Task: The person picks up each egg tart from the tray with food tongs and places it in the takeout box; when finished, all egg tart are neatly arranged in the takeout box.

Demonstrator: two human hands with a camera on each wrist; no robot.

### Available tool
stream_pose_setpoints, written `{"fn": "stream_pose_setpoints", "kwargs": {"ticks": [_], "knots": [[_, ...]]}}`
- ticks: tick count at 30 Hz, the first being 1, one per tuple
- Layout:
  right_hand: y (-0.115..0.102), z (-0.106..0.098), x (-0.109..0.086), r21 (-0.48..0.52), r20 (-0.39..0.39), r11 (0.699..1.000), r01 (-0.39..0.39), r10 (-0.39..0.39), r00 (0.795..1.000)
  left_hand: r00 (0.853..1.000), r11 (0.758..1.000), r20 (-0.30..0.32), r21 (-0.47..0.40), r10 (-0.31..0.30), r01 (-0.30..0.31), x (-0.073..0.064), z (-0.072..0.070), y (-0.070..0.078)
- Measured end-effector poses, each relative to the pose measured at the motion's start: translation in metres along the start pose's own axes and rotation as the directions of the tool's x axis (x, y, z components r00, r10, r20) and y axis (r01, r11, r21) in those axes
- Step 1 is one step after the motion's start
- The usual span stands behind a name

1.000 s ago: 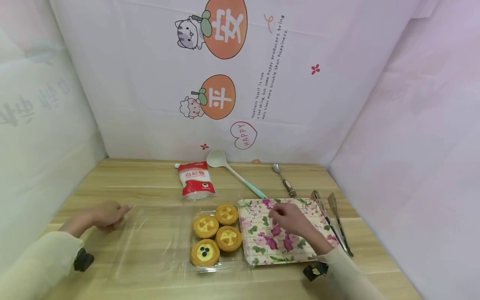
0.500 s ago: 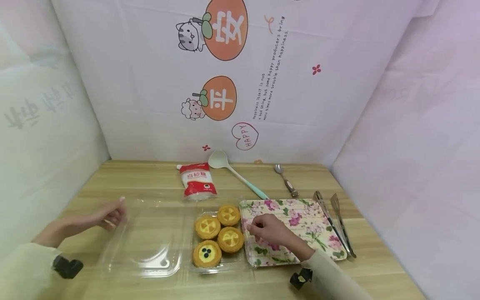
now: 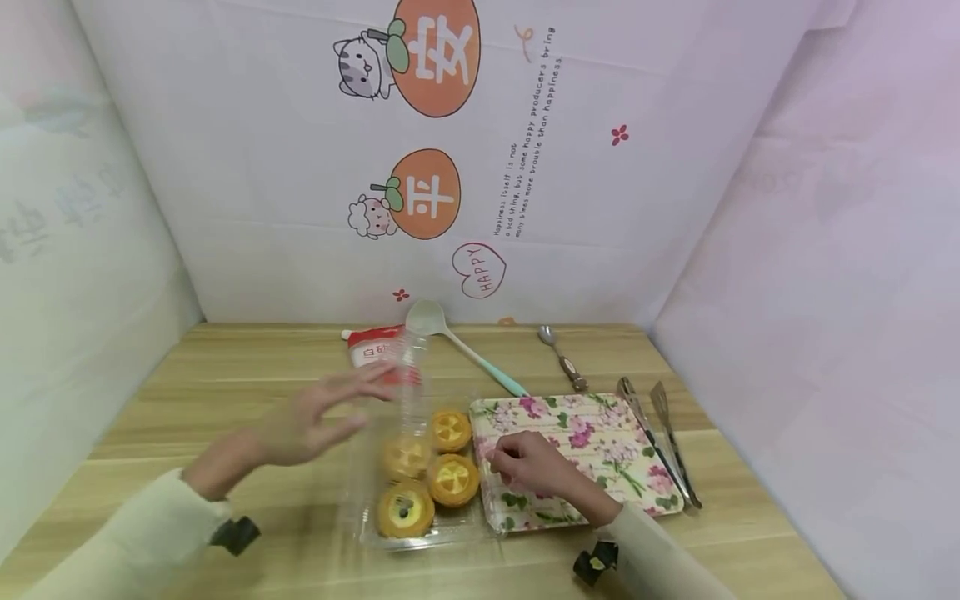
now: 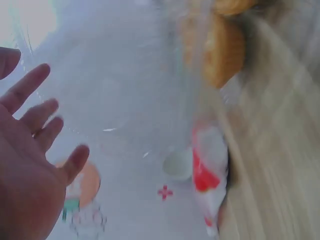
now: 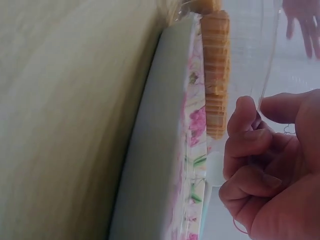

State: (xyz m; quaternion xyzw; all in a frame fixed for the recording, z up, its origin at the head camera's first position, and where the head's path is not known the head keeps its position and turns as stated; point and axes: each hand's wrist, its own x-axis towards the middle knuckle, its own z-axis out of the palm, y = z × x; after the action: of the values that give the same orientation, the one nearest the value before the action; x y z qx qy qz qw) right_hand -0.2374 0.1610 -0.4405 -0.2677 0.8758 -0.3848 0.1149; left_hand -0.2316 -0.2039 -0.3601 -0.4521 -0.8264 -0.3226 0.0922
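A clear plastic box [image 3: 420,543] holds several egg tarts [image 3: 453,479], one topped with dark berries. Its clear lid [image 3: 414,367] stands raised on the left side, blurred and partly over the tarts. My left hand [image 3: 300,425] is just left of the lid with fingers spread and straight; in the left wrist view the palm [image 4: 25,170] faces it. Whether skin touches plastic cannot be told. Above the left edge of the floral tray [image 3: 626,454], beside the box, is my right hand [image 3: 532,467]. Its fingers [image 5: 250,142] curl loosely, and nothing shows in them.
Behind the box lies a red and white sugar bag [image 3: 367,346], partly behind the lid. A ladle [image 3: 480,362] and a spoon [image 3: 562,358] lie at the back. Tongs [image 3: 652,437] and a slotted turner [image 3: 671,433] lie along the tray's right side.
The lid has swung up from lying flat on the left toward the tarts. My left hand has moved right with it. The right hand shifted left from over the tray to beside the box.
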Motion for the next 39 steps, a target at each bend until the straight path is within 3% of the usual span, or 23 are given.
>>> {"fn": "stream_pose_setpoints", "kwargs": {"ticks": [3,8,13,18,24,29,39], "knots": [[0.0,0.001,0.0,0.029,0.012,0.999,-0.019,0.018,1.0,0.997,0.989,0.058,0.134,0.049,-0.056,0.013,0.028,-0.001],[0.005,0.001,0.001,0.11,0.039,0.993,-0.036,0.032,0.999,0.992,0.974,0.122,0.227,-0.033,0.004,0.019,0.063,-0.01],[0.013,-0.005,0.005,0.294,0.044,0.949,-0.119,0.11,0.993,0.994,0.961,0.106,0.276,-0.042,0.011,0.017,0.085,-0.018],[0.018,-0.016,0.029,0.419,-0.05,0.886,-0.2,0.242,0.969,0.995,0.959,0.093,0.283,-0.027,-0.001,0.016,0.089,-0.017],[0.021,-0.022,0.074,0.574,-0.031,0.772,-0.273,0.354,0.935,0.997,0.96,0.08,0.281,-0.014,-0.009,0.017,0.093,-0.02],[0.025,-0.013,0.098,0.562,-0.057,0.783,-0.265,0.357,0.932,0.997,0.957,0.074,0.29,-0.012,-0.01,0.016,0.096,-0.024],[0.026,-0.005,0.109,0.555,-0.108,0.795,-0.243,0.359,0.927,0.998,0.952,0.068,0.304,0.002,-0.022,0.016,0.094,-0.023]]}}
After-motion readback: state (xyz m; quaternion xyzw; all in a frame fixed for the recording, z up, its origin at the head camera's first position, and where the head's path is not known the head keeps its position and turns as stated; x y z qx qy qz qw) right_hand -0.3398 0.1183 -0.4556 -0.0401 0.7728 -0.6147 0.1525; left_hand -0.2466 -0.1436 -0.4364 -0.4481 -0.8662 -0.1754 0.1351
